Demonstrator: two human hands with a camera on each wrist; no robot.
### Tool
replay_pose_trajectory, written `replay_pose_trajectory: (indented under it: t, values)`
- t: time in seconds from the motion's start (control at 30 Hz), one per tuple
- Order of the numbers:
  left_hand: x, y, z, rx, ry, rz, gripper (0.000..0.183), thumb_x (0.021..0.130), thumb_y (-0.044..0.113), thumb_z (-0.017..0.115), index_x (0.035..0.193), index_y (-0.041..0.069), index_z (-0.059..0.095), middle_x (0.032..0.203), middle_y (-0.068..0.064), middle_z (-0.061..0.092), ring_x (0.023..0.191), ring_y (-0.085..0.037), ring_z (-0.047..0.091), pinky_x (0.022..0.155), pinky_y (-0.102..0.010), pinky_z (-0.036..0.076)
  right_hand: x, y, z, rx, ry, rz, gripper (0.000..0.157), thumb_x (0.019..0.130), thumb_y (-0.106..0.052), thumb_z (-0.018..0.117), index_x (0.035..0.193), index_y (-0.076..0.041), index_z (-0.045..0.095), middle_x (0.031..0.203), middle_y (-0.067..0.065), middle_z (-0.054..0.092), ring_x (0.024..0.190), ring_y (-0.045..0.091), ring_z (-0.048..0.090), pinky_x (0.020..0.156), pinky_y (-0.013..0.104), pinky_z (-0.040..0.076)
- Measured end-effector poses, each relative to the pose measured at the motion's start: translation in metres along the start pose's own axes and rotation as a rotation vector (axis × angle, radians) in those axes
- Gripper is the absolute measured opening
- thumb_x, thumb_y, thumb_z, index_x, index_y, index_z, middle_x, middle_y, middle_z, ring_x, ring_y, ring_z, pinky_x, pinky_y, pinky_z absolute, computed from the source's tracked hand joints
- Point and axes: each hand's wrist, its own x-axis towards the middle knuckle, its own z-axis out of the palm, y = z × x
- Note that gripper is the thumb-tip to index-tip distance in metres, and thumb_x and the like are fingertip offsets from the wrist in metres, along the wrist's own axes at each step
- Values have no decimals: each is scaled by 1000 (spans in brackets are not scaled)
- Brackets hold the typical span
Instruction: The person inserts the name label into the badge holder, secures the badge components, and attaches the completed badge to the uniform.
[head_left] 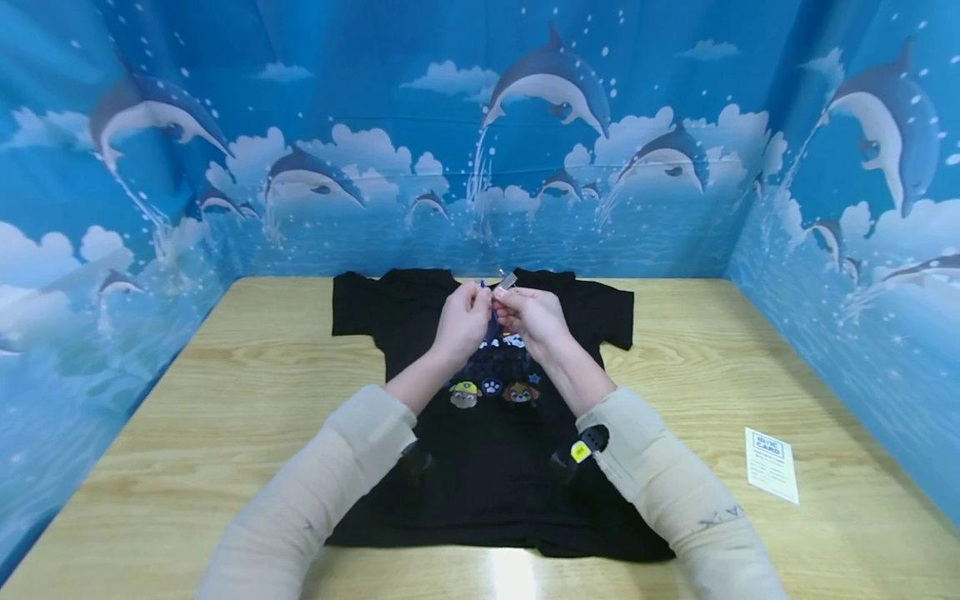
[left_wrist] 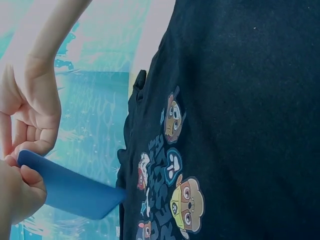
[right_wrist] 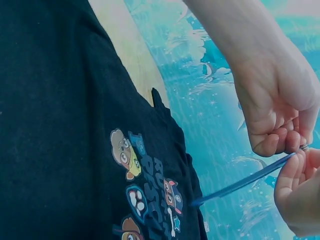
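Observation:
Over the upper part of a black T-shirt (head_left: 495, 483), both hands meet with fingertips close together. My left hand (head_left: 461, 321) pinches the top end of a blue flat piece (left_wrist: 72, 185), wide and smooth with rounded corners, which hangs toward the shirt; in the right wrist view it shows nearly edge-on. My right hand (head_left: 536, 321) has thumb and fingers curled round a small silver metal piece (head_left: 507, 281) that sticks up past the fingertips. Where the two pieces come together is largely hidden by the fingers. The shirt lies spread, its printed cartoon dogs (head_left: 465, 393) facing up.
A wooden table (head_left: 247, 400) carries the shirt. Near its right edge lies a white printed card (head_left: 771, 465). Blue curtains with dolphins (head_left: 555, 83) close off the back and both sides. On the right wrist sits a black strap with a yellow label (head_left: 581, 452).

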Motion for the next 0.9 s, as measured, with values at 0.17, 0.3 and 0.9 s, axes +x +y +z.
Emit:
replay_pose_trajectory:
  t: [0.17, 0.3, 0.9]
  values:
    - [0, 0, 0, -29, -7, 13, 26, 94, 6, 48, 69, 4, 47, 62, -1, 45, 52, -10, 37, 48, -22, 29, 0, -1, -2, 68, -42, 26, 28, 90, 4, 53, 66, -6, 62, 62, 3, 61, 53, 9, 55, 54, 19, 46]
    - [-1, -1, 1, -42, -9, 7, 25, 94, 5, 48, 69, 4, 47, 62, 0, 46, 51, -9, 37, 47, -21, 29, 0, -1, -5, 98, -71, 61, 26, 91, 5, 51, 69, -4, 63, 64, 4, 61, 55, 10, 55, 55, 19, 46]
    - [-1, -3, 9, -174, -15, -14, 26, 96, 4, 45, 70, 4, 46, 62, -1, 45, 52, -9, 38, 49, -20, 31, 2, -8, -16, 175, -121, 179, 25, 94, 3, 46, 75, -2, 62, 65, 7, 59, 58, 13, 56, 56, 21, 46]
